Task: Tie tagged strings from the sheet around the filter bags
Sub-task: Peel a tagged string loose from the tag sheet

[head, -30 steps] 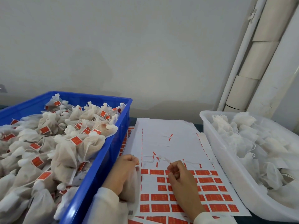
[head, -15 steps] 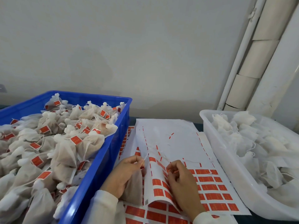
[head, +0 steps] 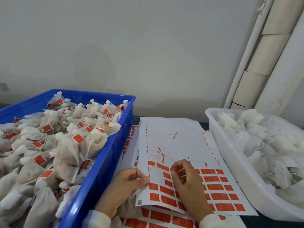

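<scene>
Filter bag [head: 131, 206] mostly hidden beneath left hand [head: 126, 183] and sheet [head: 172, 140]

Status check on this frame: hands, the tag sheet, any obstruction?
Left hand pinching a string, filter bag beneath it. Right hand pinching a red tag over the sheet. Nothing blocking.

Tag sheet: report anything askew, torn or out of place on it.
The tag sheet lies skewed over the sheets below, its near left corner lifted by the hands. Its far half is stripped, with stray strings and red slivers left. That looks like normal use, not damage.
</scene>
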`<state>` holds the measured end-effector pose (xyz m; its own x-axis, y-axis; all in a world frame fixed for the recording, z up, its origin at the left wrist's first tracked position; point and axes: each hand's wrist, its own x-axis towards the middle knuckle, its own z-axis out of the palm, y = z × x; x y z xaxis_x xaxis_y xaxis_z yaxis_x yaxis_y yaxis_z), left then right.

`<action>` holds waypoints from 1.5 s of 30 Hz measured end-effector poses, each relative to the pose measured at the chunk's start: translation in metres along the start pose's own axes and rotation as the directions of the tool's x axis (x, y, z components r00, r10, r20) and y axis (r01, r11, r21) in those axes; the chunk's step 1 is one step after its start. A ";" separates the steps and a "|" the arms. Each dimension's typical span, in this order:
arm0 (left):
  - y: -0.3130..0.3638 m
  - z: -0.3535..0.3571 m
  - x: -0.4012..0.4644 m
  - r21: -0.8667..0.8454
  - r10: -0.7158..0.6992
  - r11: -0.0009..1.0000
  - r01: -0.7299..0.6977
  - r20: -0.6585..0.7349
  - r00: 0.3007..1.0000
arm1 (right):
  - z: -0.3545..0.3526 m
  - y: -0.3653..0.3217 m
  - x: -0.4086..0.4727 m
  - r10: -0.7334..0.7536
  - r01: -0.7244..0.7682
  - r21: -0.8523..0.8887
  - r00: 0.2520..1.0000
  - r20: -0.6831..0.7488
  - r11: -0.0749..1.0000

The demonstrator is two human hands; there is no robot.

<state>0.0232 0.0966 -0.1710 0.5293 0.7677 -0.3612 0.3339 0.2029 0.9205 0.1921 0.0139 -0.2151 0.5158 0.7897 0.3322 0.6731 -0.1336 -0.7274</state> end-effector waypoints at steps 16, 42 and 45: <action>0.005 0.015 0.002 0.005 0.315 0.949 -0.316 -0.084 0.945 | 0.004 -0.046 -0.027 -0.234 0.224 -0.185 0.972 -0.034 0.957; 0.001 0.012 0.004 0.069 0.323 0.946 -0.318 -0.094 0.942 | 0.001 -0.054 -0.025 -0.244 0.217 -0.234 0.965 -0.096 0.948; 0.000 0.011 0.006 0.045 0.319 0.948 -0.316 -0.114 0.941 | 0.003 -0.052 -0.025 -0.178 0.180 -0.175 0.984 0.025 0.968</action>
<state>0.0346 0.0946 -0.1748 0.5158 0.8562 -0.0291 0.1840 -0.0776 0.9799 0.1425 0.0031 -0.1876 0.3743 0.8154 0.4417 0.8372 -0.0924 -0.5390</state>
